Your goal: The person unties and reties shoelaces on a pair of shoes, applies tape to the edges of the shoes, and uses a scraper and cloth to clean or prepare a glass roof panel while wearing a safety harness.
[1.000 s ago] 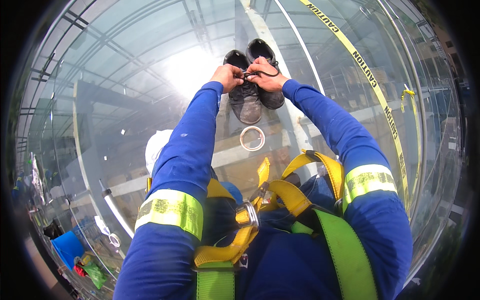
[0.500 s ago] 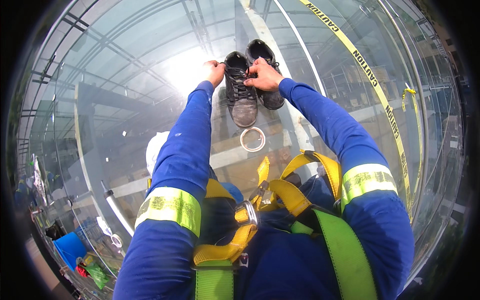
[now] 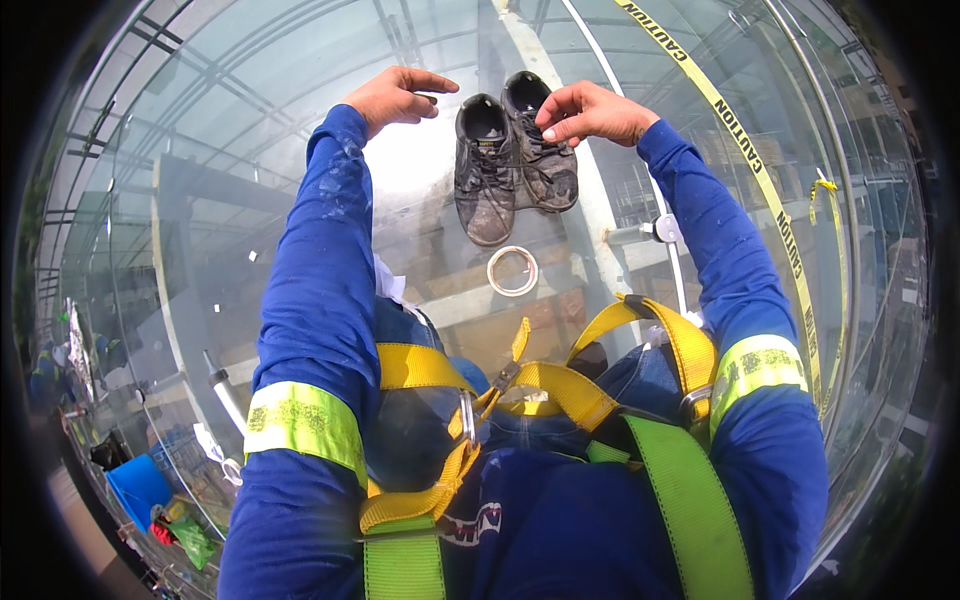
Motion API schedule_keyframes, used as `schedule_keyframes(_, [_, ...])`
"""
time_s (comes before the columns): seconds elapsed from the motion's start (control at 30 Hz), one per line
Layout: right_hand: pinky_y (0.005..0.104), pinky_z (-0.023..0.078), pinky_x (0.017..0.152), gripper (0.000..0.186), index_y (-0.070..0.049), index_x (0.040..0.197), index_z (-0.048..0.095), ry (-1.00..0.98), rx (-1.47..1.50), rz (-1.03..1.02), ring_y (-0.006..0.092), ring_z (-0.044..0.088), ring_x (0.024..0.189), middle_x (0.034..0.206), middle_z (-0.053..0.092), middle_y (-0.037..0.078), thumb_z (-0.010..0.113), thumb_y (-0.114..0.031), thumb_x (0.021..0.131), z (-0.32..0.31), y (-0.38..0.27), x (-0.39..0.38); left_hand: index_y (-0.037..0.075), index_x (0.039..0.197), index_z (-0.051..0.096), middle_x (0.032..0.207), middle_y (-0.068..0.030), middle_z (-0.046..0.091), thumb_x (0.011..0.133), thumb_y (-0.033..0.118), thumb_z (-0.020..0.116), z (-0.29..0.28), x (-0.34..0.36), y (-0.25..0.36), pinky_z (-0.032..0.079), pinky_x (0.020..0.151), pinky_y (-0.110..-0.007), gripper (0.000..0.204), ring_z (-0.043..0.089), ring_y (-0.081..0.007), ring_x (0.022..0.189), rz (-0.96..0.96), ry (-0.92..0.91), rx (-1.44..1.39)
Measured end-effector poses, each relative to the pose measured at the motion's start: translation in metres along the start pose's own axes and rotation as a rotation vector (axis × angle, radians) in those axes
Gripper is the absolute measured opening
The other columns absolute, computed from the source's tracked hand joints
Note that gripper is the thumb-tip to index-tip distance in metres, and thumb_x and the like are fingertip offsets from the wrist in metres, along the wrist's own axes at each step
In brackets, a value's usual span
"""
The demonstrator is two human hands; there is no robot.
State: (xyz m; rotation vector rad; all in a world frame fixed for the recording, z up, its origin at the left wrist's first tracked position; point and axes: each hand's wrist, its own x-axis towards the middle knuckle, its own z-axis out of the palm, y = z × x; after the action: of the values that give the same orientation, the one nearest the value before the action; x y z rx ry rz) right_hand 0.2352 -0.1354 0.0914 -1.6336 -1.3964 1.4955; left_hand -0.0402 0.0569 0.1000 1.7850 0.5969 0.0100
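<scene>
Two worn dark lace-up shoes stand side by side, toes toward me, on a glass surface. The left shoe (image 3: 487, 180) is nearer, with its laces lying loosely over its front. Behind and to its right is the right shoe (image 3: 545, 165), partly covered by my right hand (image 3: 595, 112). That hand hovers at its laces, fingers curved and thumb apart, with nothing visible in them. My left hand (image 3: 400, 97) is raised to the left of the shoes, open and empty, its index finger pointing toward them. A pale roll of tape (image 3: 512, 271) lies flat just below the toes.
A yellow caution tape (image 3: 735, 125) runs along the right side. A white tube-like tool (image 3: 228, 402) lies at the left, with a blue bucket (image 3: 142, 492) farther down. Yellow harness straps (image 3: 430, 367) cross my lap. Beams show through the glass.
Both hands have come off the left shoe and spread apart. My left hand has moved up and left, my right hand up and right, over the right shoe.
</scene>
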Motion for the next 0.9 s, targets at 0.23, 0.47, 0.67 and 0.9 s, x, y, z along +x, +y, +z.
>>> schedule_keyframes(0.23, [0.0458, 0.050, 0.098, 0.076, -0.014, 0.138, 0.049, 0.349, -0.697, -0.145, 0.0415, 0.061, 0.112, 0.125, 0.054, 0.023, 0.083, -0.032, 0.072, 0.098, 0.034, 0.047, 0.014, 0.127, 0.064, 0.126, -0.0107, 0.065, 0.076, -0.002, 0.058, 0.069, 0.036, -0.054, 0.049, 0.100, -0.038, 0.053, 0.062, -0.0299, 0.115, 0.296, 0.143, 0.825])
schedule_keyframes(0.47, [0.0439, 0.048, 0.099, 0.057, -0.010, 0.131, 0.052, 0.523, -0.596, -0.365, 0.0415, 0.056, 0.116, 0.131, 0.046, 0.023, 0.074, -0.013, 0.079, 0.109, 0.038, 0.066, 0.005, 0.106, 0.073, 0.106, -0.0094, 0.073, 0.077, 0.026, 0.080, 0.049, 0.013, -0.097, 0.058, 0.082, -0.039, 0.036, 0.072, -0.0249, 0.092, -0.567, -0.113, 1.089])
schedule_keyframes(0.67, [0.0408, 0.054, 0.090, 0.055, 0.003, 0.118, 0.059, 0.169, -0.059, 0.377, 0.0328, 0.070, 0.096, 0.110, 0.068, 0.024, 0.075, -0.032, 0.078, 0.123, 0.034, 0.062, 0.005, 0.098, 0.071, 0.088, -0.0062, 0.073, 0.098, 0.026, 0.058, 0.086, -0.016, -0.071, 0.058, 0.070, -0.033, 0.024, 0.070, -0.0208, 0.076, -0.943, 0.192, -0.074])
schedule_keyframes(0.9, [0.0398, 0.047, 0.101, 0.057, -0.009, 0.132, 0.059, 0.375, -0.369, 0.147, 0.0342, 0.059, 0.120, 0.130, 0.058, 0.026, 0.072, -0.035, 0.083, 0.107, 0.067, 0.063, -0.006, 0.106, 0.066, 0.087, -0.0163, 0.072, 0.096, 0.032, 0.062, 0.128, -0.025, -0.028, 0.062, 0.062, -0.036, 0.039, 0.072, -0.0220, 0.070, -0.634, -0.292, 0.255])
